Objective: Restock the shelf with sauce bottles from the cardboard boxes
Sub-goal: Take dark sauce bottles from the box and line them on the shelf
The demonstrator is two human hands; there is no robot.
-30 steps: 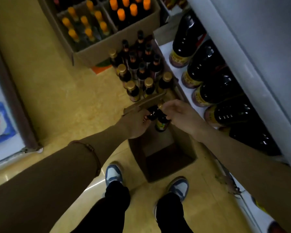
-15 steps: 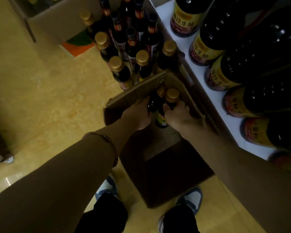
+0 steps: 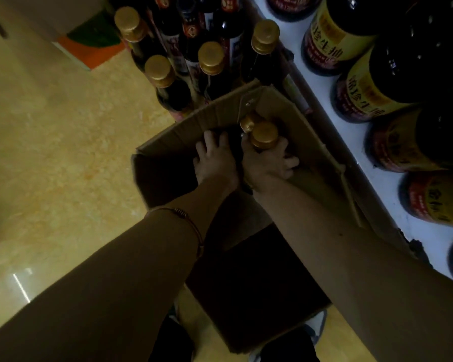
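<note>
Two gold-capped sauce bottles (image 3: 263,134), upright in cardboard box (image 3: 309,142)'s far corner: right hand (image 3: 268,165) curled around them, left hand (image 3: 215,160) alongside, its grip unclear.

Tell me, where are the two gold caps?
The two gold caps sit mid-frame in the head view, inside the box at its far corner, just above the right hand, beside the white shelf.
</note>
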